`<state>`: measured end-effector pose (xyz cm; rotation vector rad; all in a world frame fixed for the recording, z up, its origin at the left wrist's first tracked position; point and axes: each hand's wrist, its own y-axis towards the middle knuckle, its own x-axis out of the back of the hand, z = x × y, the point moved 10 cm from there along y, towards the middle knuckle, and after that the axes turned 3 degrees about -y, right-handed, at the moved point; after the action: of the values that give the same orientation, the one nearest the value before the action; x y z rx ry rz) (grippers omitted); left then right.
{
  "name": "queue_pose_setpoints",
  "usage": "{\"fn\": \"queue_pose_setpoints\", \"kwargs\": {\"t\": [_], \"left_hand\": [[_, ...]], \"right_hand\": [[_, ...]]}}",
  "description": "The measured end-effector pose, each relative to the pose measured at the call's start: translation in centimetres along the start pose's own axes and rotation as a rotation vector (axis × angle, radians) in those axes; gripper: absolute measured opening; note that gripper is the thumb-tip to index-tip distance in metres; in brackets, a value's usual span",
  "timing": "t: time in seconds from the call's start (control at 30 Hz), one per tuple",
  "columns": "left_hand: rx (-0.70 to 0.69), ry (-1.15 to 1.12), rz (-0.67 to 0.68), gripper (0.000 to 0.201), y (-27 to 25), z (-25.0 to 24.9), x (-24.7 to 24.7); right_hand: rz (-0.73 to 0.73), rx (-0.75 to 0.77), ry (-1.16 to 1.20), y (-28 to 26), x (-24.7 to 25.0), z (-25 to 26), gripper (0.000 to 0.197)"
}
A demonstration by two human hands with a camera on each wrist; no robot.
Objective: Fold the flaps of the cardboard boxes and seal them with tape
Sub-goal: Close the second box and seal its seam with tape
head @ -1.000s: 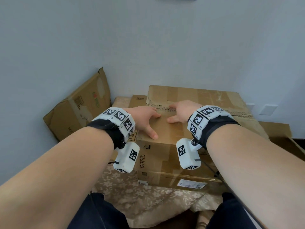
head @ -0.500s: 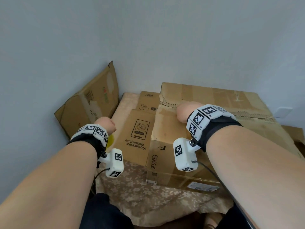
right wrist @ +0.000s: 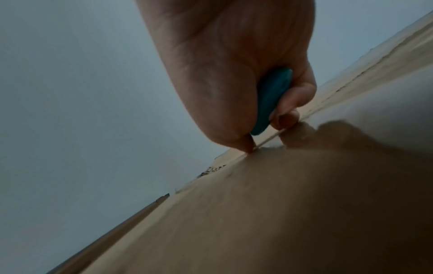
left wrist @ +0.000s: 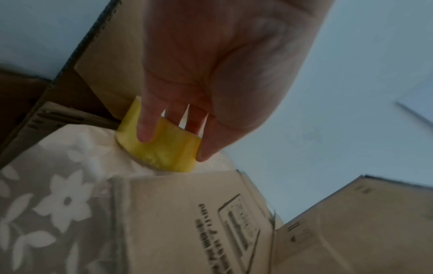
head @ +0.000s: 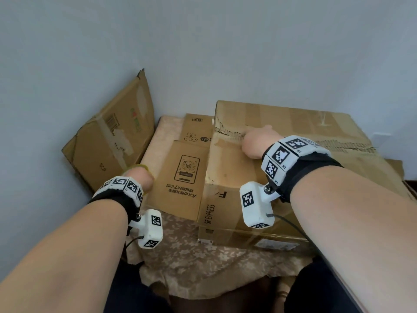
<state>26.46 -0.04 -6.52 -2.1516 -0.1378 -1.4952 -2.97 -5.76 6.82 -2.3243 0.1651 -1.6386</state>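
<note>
A large brown cardboard box [head: 237, 172] marked SF EXPRESS lies on the cloth with its top flaps folded down, meeting at a ragged seam [head: 338, 145]. My right hand [head: 255, 143] rests on that seam near the box's left end. In the right wrist view its fingers curl round a small teal plastic object [right wrist: 271, 98], and the thumb tip touches the seam. My left hand [head: 138, 177] is down to the left of the box. In the left wrist view it [left wrist: 173, 146] grips a yellow tape roll [left wrist: 161, 153], which touches the cloth.
A flat printed carton [head: 180, 177] lies between my left hand and the big box. A flattened box [head: 110, 136] leans on the left wall. The floral cloth [head: 191, 256] covers the surface. More cardboard [head: 394, 166] shows at the far right. Walls close in behind.
My left hand has left the box top and moved down and left to the yellow tape roll, which it now grips. The right hand has stayed on the seam.
</note>
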Motion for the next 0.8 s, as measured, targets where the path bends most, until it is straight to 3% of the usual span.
{"fn": "queue_pose_setpoints", "kwargs": {"t": [0.2, 0.33, 0.4, 0.5, 0.6, 0.73, 0.8], "left_hand": [[-0.064, -0.744, -0.111, 0.026, -3.4, -2.4, 4.9], [-0.224, -0.992, -0.151, 0.027, -6.7, -6.4, 9.3], [-0.287, -1.115, -0.125, 0.025, -8.2, -8.8, 11.1], [-0.357, -1.330, 0.012, 0.027, -10.5, -12.6, 12.5], [-0.402, -1.469, 0.201, 0.033, -12.5, -16.5, 12.5], [-0.367, -1.569, 0.412, 0.045, -14.0, -20.9, 10.7], [-0.323, -1.570, 0.472, 0.040, -14.2, -22.3, 9.4]], "right_hand": [[0.009, -0.003, 0.143, -0.7, 0.0, -1.1, 0.050], [-0.061, 0.067, 0.361, -1.7, 0.6, -2.1, 0.044], [-0.079, 0.081, 0.596, -1.7, 0.4, -2.9, 0.054], [-0.094, 0.077, 0.933, -2.0, 0.0, -4.4, 0.058], [-0.091, 0.124, 1.064, -2.5, 0.0, -5.2, 0.062], [-0.079, 0.142, 1.239, -2.9, -0.7, -6.6, 0.068], [-0.086, 0.150, 1.307, -2.8, -1.2, -7.5, 0.075]]}}
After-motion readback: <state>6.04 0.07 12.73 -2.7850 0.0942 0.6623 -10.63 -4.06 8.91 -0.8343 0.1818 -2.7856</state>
